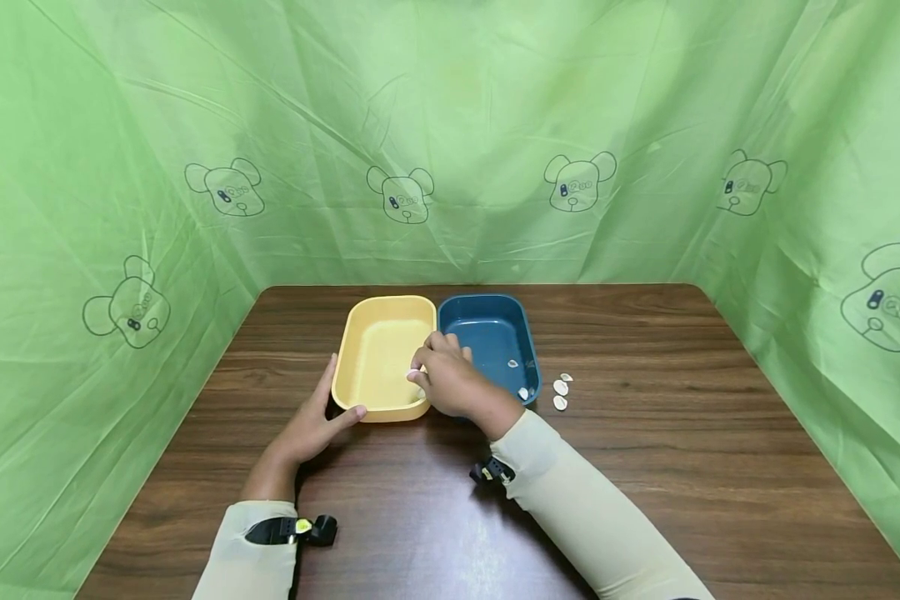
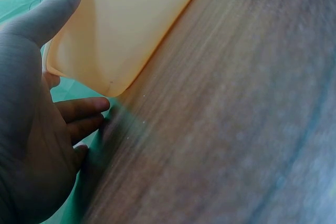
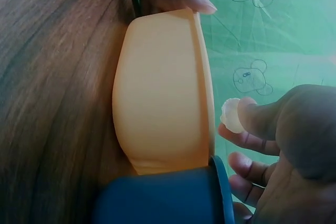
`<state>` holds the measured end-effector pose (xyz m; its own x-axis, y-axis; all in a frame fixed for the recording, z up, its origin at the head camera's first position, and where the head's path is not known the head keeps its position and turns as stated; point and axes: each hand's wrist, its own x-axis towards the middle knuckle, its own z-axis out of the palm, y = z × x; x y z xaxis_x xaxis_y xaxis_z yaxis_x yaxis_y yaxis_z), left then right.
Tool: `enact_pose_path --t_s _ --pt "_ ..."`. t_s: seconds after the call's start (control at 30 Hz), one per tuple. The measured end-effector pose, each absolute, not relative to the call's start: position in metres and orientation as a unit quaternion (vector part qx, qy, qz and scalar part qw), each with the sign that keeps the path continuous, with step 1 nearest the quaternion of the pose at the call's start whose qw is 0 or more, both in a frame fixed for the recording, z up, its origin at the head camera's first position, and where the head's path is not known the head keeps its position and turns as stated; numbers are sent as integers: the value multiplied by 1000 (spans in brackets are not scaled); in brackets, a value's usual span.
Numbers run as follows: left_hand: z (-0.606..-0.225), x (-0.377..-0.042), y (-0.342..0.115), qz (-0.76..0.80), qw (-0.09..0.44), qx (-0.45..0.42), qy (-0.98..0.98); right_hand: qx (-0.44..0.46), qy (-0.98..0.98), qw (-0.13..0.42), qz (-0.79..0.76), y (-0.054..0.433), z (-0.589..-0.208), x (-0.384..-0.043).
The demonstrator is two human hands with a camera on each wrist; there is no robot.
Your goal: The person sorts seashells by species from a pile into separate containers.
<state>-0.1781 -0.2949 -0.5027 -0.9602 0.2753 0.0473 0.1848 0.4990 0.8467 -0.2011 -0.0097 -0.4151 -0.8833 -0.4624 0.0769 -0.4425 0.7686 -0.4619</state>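
Observation:
Over the right side of the yellow tray [image 1: 384, 414], my right hand [image 1: 450, 379] pinches a small whitish shell [image 3: 231, 115] between thumb and forefinger. The other right fingers bend loosely near the rim of the blue tray [image 3: 223, 192]. My left hand [image 1: 317, 425] rests against the yellow tray's near left corner, thumb at the near rim and straight forefinger along the left side. Small white shells [image 1: 523, 393] lie in the near right part of the blue tray. My right hand and forearm hide part of both trays.
The trays stand side by side on a dark wood-grain table [image 1: 645, 433]. Three loose white shells [image 1: 560, 388] lie on the table just right of the blue tray. A green cloth [image 1: 487, 142] with printed bear heads hangs behind and at the sides.

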Motion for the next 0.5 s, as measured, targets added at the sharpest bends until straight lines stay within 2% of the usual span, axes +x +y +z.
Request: enact_pose_path --t_s 0.5 --pt "-503 -178 -295 474 46 131 869 -255 944 2 -211 -19 -421 -199"
